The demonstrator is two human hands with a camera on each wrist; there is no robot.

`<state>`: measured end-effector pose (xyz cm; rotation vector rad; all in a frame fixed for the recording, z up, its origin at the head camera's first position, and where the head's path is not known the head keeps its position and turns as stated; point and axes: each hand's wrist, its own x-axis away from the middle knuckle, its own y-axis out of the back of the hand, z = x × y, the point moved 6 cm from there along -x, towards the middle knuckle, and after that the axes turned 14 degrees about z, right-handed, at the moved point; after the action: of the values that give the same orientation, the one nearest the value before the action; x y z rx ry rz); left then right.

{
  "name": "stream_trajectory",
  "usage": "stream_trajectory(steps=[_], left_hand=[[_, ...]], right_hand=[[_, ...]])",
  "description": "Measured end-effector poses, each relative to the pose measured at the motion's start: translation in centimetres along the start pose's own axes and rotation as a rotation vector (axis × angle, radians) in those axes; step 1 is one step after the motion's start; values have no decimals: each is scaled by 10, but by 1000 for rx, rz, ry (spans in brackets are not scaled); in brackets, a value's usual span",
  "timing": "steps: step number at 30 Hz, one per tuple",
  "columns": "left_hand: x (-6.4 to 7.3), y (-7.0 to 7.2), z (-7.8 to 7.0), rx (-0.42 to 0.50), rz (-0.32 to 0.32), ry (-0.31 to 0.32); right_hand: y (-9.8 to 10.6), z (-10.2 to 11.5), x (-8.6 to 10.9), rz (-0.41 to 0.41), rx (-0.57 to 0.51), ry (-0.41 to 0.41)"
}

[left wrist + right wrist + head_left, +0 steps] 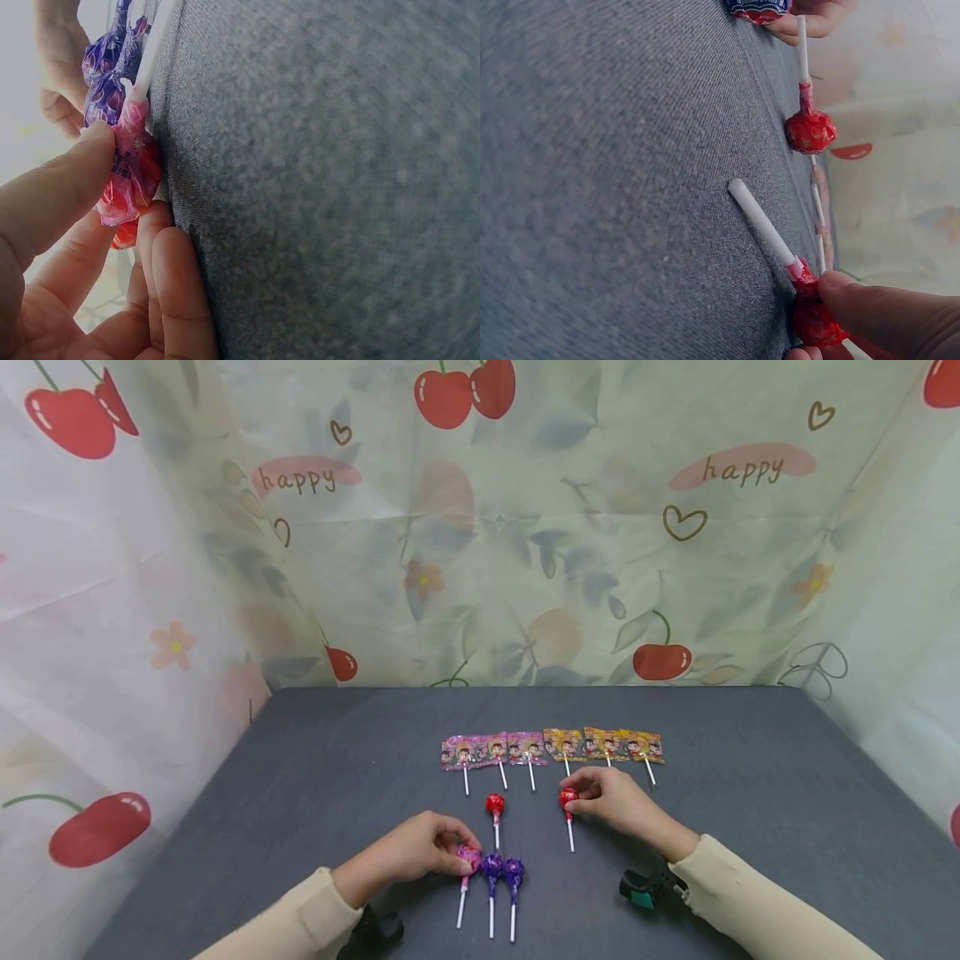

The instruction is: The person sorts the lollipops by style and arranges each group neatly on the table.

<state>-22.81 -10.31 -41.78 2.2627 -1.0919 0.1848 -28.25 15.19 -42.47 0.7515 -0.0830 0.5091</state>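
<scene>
Near the front of the table my left hand [424, 850] pinches a pink-wrapped lollipop [468, 858] by its candy head, the white stick pointing toward me. Right beside it lie two purple lollipops [492, 867], seen behind the pink one in the left wrist view. My right hand [617, 799] holds a red lollipop [816, 319] between thumb and fingers, its stick angled over the cloth. Another red lollipop [495, 804] lies between the hands, just beyond the purple ones.
A row of flat-packed lollipops spans the table's middle: pink packets [527, 748] on the left, yellow packets [604, 743] on the right. Grey cloth covers the table [337, 760]. A patterned curtain [510, 568] hangs behind. Wrist cameras [651, 890] sit under both sleeves.
</scene>
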Motion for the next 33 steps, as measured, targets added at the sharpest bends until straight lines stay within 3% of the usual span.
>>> stream_trajectory(steps=[11, 19, 33], left_hand=[[1, -1, -2, -4, -22, -61], [0, 0, 0, -2, -12, -31], [-1, 0, 0, -6, -14, -9]], right_hand=[[4, 8, 8, -22, -8, -1], [8, 32, 23, -52, -51, 76], [-36, 56, 47, 104, -40, 292]])
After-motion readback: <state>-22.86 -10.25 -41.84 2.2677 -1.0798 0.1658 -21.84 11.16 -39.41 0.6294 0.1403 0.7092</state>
